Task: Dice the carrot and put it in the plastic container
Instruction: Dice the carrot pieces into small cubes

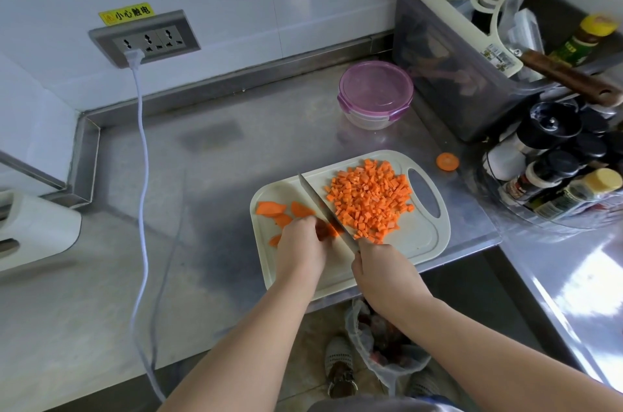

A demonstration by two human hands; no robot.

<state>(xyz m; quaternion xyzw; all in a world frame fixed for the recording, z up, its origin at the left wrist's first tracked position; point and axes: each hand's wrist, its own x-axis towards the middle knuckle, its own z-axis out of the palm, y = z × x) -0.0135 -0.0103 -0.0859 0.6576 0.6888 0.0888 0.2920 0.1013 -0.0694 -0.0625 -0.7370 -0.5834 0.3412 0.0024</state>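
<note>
One view, from the head camera. Two grips work over the cutting board, which lies at the front edge of the desk, toward its right side. The right grip is clenched round the handle of the knife. The handle is hidden in the fist, and the blade slants away and leftward with its edge down on the board. The left grip, fingers curled downward, pins a carrot piece just left of the blade, probably to steady it and keep the fingertips off the edge. The diced carrot is heaped on the board's right half, beside the handle hole. The blade separates it from the uncut stock, so finished cubes are not cut twice. Several carrot slices wait at the board's left end. A carrot end lies on the desk just beyond the board's right end. The plastic container stands toward the desk's rear edge, well apart from the board, with its purple lid on. It must be opened before any dice go in. Judged stage: dicing mostly done, transfer not begun.
</note>
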